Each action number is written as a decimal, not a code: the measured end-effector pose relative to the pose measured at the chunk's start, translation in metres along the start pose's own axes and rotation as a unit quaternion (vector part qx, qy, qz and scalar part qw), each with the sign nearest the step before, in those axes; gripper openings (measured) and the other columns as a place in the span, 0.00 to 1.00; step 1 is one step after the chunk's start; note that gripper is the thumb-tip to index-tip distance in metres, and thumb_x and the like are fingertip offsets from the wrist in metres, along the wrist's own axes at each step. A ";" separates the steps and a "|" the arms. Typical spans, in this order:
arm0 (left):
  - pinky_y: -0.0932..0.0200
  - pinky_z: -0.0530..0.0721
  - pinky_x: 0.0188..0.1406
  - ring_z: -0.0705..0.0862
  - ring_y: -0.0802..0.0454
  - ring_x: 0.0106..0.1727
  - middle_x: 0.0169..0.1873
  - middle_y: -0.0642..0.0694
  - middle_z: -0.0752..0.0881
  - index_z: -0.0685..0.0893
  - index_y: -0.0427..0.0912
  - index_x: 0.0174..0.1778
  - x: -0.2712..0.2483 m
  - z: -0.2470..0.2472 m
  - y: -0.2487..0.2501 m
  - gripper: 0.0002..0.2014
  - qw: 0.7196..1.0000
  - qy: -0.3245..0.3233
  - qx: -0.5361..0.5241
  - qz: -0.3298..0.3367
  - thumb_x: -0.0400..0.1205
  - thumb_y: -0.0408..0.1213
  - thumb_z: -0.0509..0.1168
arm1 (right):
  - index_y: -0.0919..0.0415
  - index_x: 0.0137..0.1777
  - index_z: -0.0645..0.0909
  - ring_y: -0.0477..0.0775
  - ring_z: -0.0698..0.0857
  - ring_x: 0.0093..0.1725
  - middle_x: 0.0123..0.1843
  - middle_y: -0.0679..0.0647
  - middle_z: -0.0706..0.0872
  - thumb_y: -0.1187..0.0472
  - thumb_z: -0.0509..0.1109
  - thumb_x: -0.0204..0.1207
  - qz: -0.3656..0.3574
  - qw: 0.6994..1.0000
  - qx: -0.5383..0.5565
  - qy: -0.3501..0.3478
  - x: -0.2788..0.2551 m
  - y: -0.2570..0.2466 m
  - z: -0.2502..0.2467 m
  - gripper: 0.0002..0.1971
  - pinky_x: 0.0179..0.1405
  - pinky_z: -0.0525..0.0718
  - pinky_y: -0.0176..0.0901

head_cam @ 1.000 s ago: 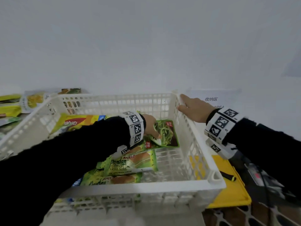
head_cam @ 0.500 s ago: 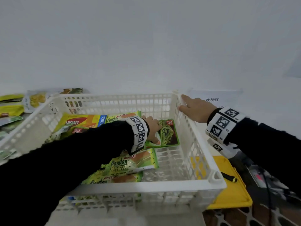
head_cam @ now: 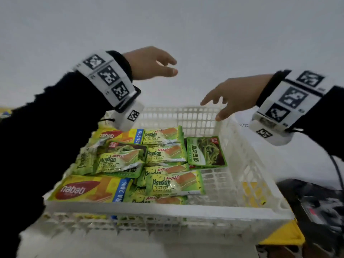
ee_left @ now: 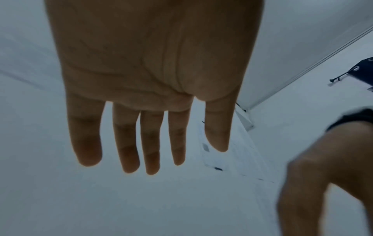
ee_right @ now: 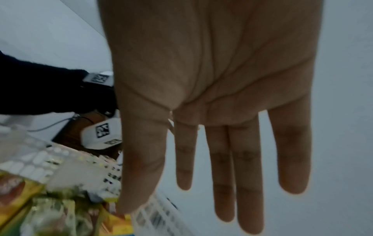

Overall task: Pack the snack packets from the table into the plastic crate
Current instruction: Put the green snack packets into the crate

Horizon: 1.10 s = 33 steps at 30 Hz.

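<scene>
The white plastic crate [head_cam: 247, 164] fills the middle of the head view and holds several snack packets: green Pandan cake packs [head_cam: 173, 183], yellow Nabati wafer packs [head_cam: 89, 189] and a green vegetable pouch [head_cam: 205, 152] at its right. My left hand [head_cam: 154, 64] hangs high above the crate's far left, fingers straight and empty; the left wrist view shows its bare palm [ee_left: 153, 63]. Above the far right corner floats my right hand [head_cam: 232, 97], spread and empty, its palm [ee_right: 212, 71] bare too. The crate and packets [ee_right: 30, 199] appear blurred at that view's lower left.
A yellow board [head_cam: 284, 237] lies under the crate's right side. Dark gear with a cable [head_cam: 320, 205] sits at the lower right. A white paper label [head_cam: 243, 123] lies beyond the crate. A white wall stands behind.
Both hands have lifted clear: the left rose out of the crate off the green pouch, the right left the crate's far right rim. The view has moved closer over the crate.
</scene>
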State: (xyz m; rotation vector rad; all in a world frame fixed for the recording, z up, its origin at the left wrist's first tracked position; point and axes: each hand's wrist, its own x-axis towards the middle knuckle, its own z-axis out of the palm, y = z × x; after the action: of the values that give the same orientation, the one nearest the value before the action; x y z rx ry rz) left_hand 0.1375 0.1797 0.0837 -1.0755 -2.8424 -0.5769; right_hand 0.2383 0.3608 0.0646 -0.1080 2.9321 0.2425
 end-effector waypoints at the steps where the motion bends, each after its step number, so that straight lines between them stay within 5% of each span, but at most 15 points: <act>1: 0.60 0.66 0.65 0.75 0.50 0.69 0.69 0.48 0.77 0.73 0.50 0.73 -0.007 -0.014 -0.011 0.24 1.000 0.009 0.011 -0.015 0.81 0.51 0.60 | 0.46 0.73 0.71 0.49 0.78 0.55 0.64 0.50 0.80 0.50 0.72 0.73 -0.029 1.000 0.002 0.002 0.004 -0.013 -0.005 0.28 0.59 0.74 0.42; 6: 0.52 0.74 0.60 0.79 0.46 0.62 0.66 0.44 0.79 0.74 0.48 0.72 -0.044 -0.050 -0.080 0.22 0.990 -0.044 0.023 -0.135 0.82 0.49 0.59 | 0.54 0.67 0.78 0.43 0.78 0.43 0.48 0.44 0.84 0.54 0.74 0.73 -0.139 0.984 0.011 -0.106 0.033 -0.078 0.020 0.22 0.52 0.73 0.35; 10: 0.52 0.74 0.60 0.79 0.41 0.64 0.66 0.41 0.79 0.74 0.44 0.72 -0.067 -0.041 -0.138 0.22 0.971 -0.093 0.021 -0.219 0.82 0.46 0.60 | 0.60 0.66 0.79 0.45 0.74 0.50 0.59 0.51 0.82 0.52 0.72 0.74 -0.161 0.963 -0.029 -0.212 0.048 -0.114 0.065 0.22 0.53 0.72 0.36; 12: 0.52 0.75 0.59 0.79 0.42 0.63 0.68 0.40 0.78 0.72 0.44 0.73 -0.075 -0.025 -0.157 0.24 0.964 -0.117 0.026 -0.236 0.82 0.48 0.59 | 0.62 0.56 0.80 0.49 0.74 0.48 0.53 0.55 0.83 0.52 0.73 0.73 -0.163 0.957 -0.038 -0.235 0.052 -0.124 0.081 0.17 0.48 0.74 0.38; 16: 0.54 0.73 0.64 0.75 0.42 0.68 0.72 0.39 0.73 0.61 0.43 0.79 -0.080 0.007 -0.179 0.29 0.964 -0.125 0.026 -0.234 0.83 0.48 0.58 | 0.59 0.37 0.73 0.49 0.73 0.32 0.31 0.51 0.76 0.54 0.73 0.73 -0.174 0.960 -0.040 -0.214 0.055 -0.132 0.089 0.13 0.27 0.66 0.33; 19: 0.54 0.68 0.69 0.73 0.42 0.71 0.73 0.40 0.72 0.60 0.45 0.79 -0.080 0.018 -0.191 0.30 0.970 -0.104 0.035 -0.219 0.83 0.49 0.58 | 0.61 0.41 0.76 0.41 0.72 0.26 0.37 0.56 0.86 0.55 0.71 0.75 -0.187 0.963 -0.009 -0.196 0.058 -0.136 0.089 0.10 0.26 0.66 0.28; 23: 0.53 0.67 0.70 0.70 0.40 0.72 0.74 0.37 0.68 0.62 0.43 0.78 -0.074 0.029 -0.203 0.29 0.975 -0.090 0.047 -0.197 0.82 0.46 0.60 | 0.65 0.57 0.80 0.51 0.77 0.38 0.43 0.57 0.85 0.52 0.70 0.76 -0.198 0.967 0.016 -0.163 0.063 -0.150 0.093 0.17 0.27 0.65 0.30; 29: 0.54 0.67 0.70 0.72 0.39 0.68 0.73 0.37 0.57 0.63 0.43 0.78 -0.066 0.049 -0.209 0.29 0.981 -0.064 0.030 -0.182 0.82 0.42 0.62 | 0.62 0.51 0.84 0.45 0.77 0.35 0.33 0.46 0.79 0.52 0.72 0.73 -0.176 0.977 0.020 -0.120 0.068 -0.152 0.071 0.14 0.36 0.74 0.33; 33: 0.55 0.68 0.69 0.73 0.39 0.67 0.74 0.37 0.55 0.63 0.43 0.78 -0.064 0.057 -0.216 0.27 0.984 -0.047 0.018 -0.169 0.82 0.35 0.61 | 0.62 0.52 0.84 0.49 0.81 0.46 0.45 0.51 0.84 0.60 0.66 0.78 -0.139 0.983 0.118 0.001 0.092 -0.148 0.046 0.09 0.41 0.76 0.36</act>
State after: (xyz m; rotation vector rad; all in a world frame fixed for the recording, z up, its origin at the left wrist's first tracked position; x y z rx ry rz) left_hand 0.0511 0.0109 -0.0510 -0.6308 -3.1295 -0.5018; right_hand 0.1702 0.2180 -0.0211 -0.4757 2.8754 -0.1479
